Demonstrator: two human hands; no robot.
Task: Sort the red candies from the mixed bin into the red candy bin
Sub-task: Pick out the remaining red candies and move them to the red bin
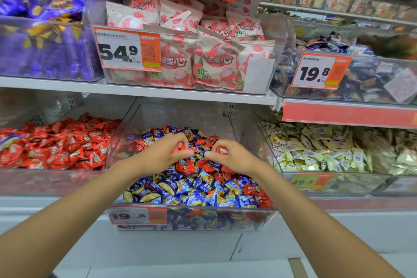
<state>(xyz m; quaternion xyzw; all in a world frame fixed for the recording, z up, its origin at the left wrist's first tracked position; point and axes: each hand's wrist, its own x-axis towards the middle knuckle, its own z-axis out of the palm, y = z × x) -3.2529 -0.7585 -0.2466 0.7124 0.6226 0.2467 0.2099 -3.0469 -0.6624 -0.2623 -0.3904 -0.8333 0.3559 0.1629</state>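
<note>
My left hand [165, 153] is pinching a red candy [178, 147] between curled fingers and thumb, and my right hand [233, 158] is pinching a second red candy [222, 150] the same way. Both hands are hovering close together, thumbs almost meeting, just above the heap in the mixed bin [191, 114]. Blue-and-yellow wrapped candies [180, 189] are lying all through that heap, with more red pieces [253, 189] scattered among them, mostly in the middle and at the front right corner. A price tag reading 19.8 [138, 216] is hanging on the bin's clear front wall.

The red candy bin [52, 181] is standing just beside it on my left, sharing the same shelf level, and it is holding a pile of red wrappers [58, 144]. On my right, a bin of pale cream-wrapped sweets [316, 149] is sitting next to the mixed one. On the shelf above, pink-and-white packets [203, 58] are standing behind a 54.9 tag [126, 48], with purple foil sweets [45, 2] to their left.
</note>
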